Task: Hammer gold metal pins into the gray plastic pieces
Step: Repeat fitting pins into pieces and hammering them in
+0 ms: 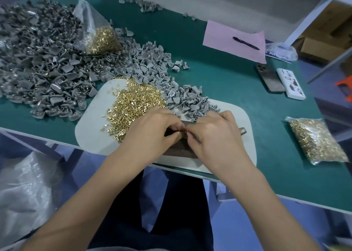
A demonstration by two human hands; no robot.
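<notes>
Honestly this looks like it's barely dented: the big heap of gray molded plastic pieces (pixel 47 60) is sprawling over the left half of the teal-green counter (pixel 219 83), and a loose pile of small gold metal pins (pixel 133 102) is sitting on the pale rounded work mat (pixel 91 128) right in front. I can't really tell which gray pieces already have pins in, though a few in the heap seem to be showing a glint of gold. Both hands are working together over the mat's middle: the left hand (pixel 152 128) and right hand (pixel 215 134) are touching at the fingertips, pinching something tiny between them, probably a pin going into a piece, but it's too hidden to say. A dark flat block (pixel 181 149) is lying under them and a metal end (pixel 242 131) is poking out past the right hand, maybe the hammer. Room-wise, the mat is overhanging the counter's near edge, so stuff could roll off there. A sealed clear bag of gold pins (pixel 316 142) is waiting on the right, with open counter between it and the mat.
</notes>
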